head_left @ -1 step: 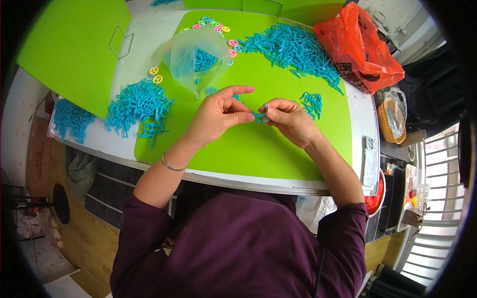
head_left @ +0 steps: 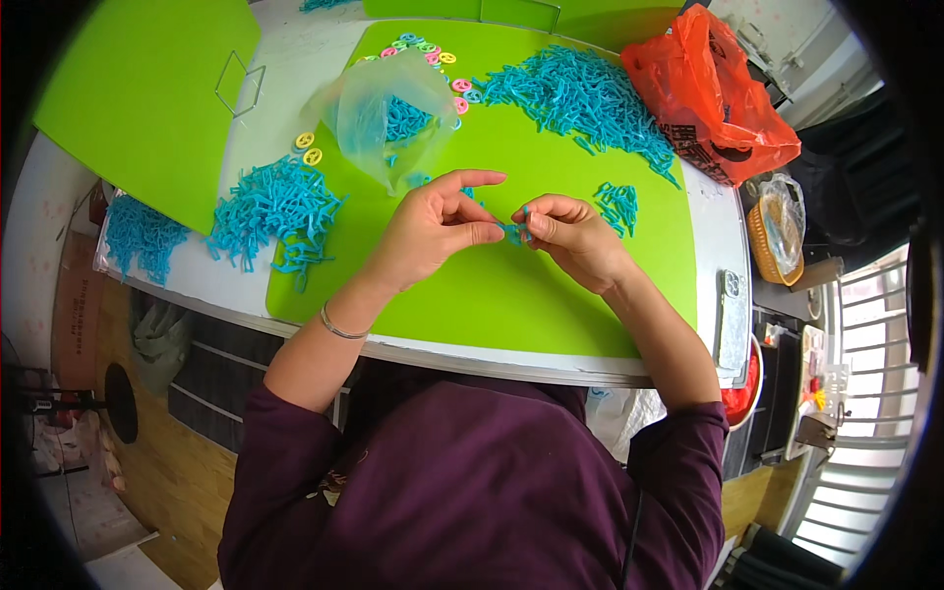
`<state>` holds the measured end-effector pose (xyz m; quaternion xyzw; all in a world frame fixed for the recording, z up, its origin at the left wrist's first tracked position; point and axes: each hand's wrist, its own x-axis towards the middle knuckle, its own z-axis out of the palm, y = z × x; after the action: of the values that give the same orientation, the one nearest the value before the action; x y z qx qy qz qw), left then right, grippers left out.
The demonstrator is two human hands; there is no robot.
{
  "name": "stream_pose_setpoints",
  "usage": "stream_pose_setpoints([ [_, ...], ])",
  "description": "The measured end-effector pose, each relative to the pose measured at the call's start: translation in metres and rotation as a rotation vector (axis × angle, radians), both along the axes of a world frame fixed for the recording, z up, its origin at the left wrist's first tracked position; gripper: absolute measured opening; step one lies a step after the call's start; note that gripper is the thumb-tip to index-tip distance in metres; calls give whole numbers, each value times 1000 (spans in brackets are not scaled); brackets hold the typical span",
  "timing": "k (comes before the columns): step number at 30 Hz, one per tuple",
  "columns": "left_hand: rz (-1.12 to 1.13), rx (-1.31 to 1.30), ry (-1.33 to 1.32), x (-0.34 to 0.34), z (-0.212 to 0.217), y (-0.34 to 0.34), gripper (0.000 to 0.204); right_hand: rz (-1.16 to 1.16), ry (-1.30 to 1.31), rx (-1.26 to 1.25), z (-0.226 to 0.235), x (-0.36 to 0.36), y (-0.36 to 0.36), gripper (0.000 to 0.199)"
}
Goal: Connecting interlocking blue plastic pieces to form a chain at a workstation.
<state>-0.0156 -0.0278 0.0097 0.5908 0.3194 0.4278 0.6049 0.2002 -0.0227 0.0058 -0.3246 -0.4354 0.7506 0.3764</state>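
Over the middle of the green mat, both hands meet at a small blue plastic piece point(head_left: 512, 233). My left hand point(head_left: 421, 236) has its thumb and a curled finger closed at the piece's left end, its index finger stretched out above. With thumb and fingertips, my right hand point(head_left: 582, 242) pinches the other end. The fingers partly cover the piece, so its full shape is hidden. Behind the left hand stands a translucent plastic bag point(head_left: 369, 103) with blue pieces in it. A small group of blue pieces point(head_left: 618, 207) lies beyond the right hand.
A large blue heap point(head_left: 580, 93) lies at the mat's far right, another heap point(head_left: 273, 208) at its left edge. Coloured plastic rings point(head_left: 461, 86) surround the bag. A red plastic bag point(head_left: 713, 93) occupies the far right corner. A phone-like slab point(head_left: 733, 324) rests at the right edge.
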Motion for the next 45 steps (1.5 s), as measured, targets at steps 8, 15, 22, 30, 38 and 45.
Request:
stream_pose_setpoints([
  [8,13,-9,5,2,0,0,46,9,-9,61,2,-2,-2,9],
  [15,83,50,56,7,-3,-5,37,-51,-173,176,4,-6,-2,7],
  [22,87,111,142,10,-5,-7,31,13,1,-68,-4,-2,-3,9],
  [30,197,-72,-218,23,9,-8,26,-50,58,-79,14,-10,-1,8],
  [38,77,-492,-324,-10,0,16,20,-122,-56,80,32,-40,40,15],
  [45,148,-573,-568,-48,8,34,20,-180,-700,822,1,-45,41,17],
])
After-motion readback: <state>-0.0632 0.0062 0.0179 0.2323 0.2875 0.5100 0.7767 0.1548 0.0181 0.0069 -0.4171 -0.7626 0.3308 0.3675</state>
